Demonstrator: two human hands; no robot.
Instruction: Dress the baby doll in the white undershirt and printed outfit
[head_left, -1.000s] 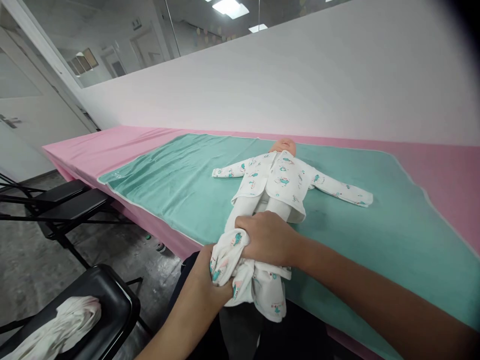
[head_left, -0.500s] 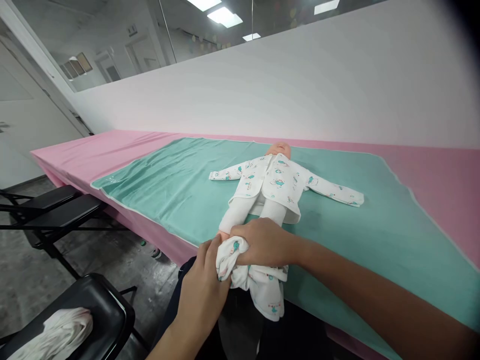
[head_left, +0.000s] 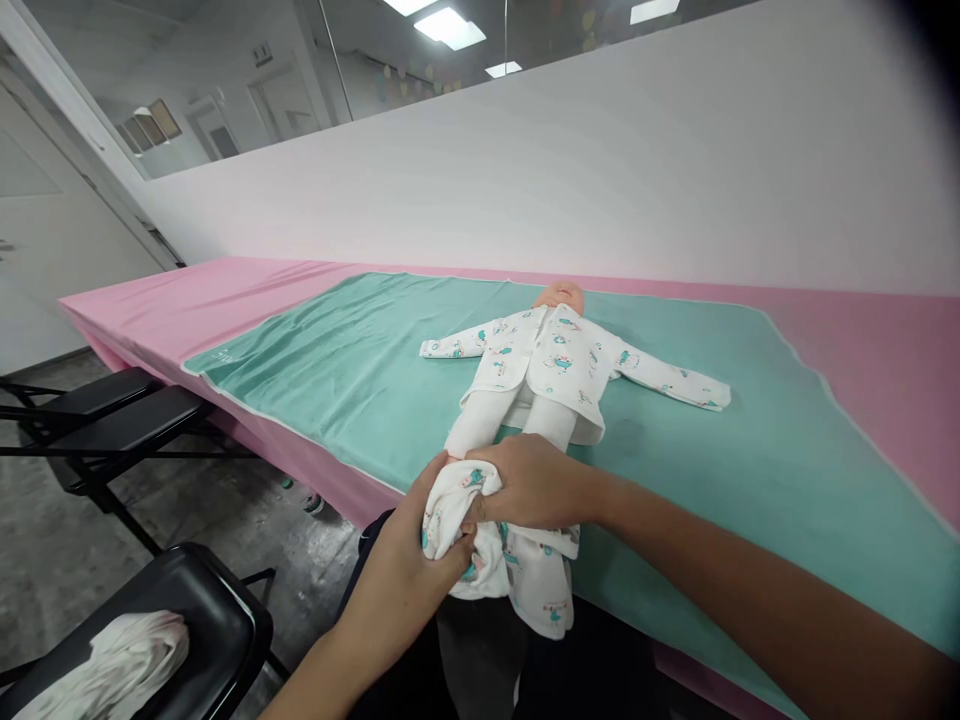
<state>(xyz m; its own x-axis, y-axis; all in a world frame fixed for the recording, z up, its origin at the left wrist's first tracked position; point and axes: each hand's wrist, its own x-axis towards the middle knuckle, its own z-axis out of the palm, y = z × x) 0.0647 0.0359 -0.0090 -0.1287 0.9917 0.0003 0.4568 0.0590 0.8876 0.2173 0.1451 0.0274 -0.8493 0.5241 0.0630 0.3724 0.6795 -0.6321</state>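
Observation:
A baby doll (head_left: 561,296) lies on its back, head towards the wall, in a white printed jacket (head_left: 562,355) and white leg coverings. White printed pants (head_left: 541,585) are bunched at its feet by the table's near edge. My left hand (head_left: 405,555) grips the gathered pant leg from the left, fingers wrapped round the cloth. From the right, my right hand (head_left: 529,482) pinches the same bunched opening near the doll's ankle. The doll's feet are hidden by cloth and hands. One pant leg hangs down over the edge.
A green cloth (head_left: 337,370) covers part of the pink-covered table (head_left: 150,305). Black folding chairs stand at left; crumpled white cloth (head_left: 127,665) rests on the nearest chair (head_left: 217,620). A white wall (head_left: 675,170) with a mirror-like panel rises behind the table.
My left hand has shifted slightly left and down, its thumb now under the cloth. The bunched pant leg is spread wider between both hands. The doll has hardly moved.

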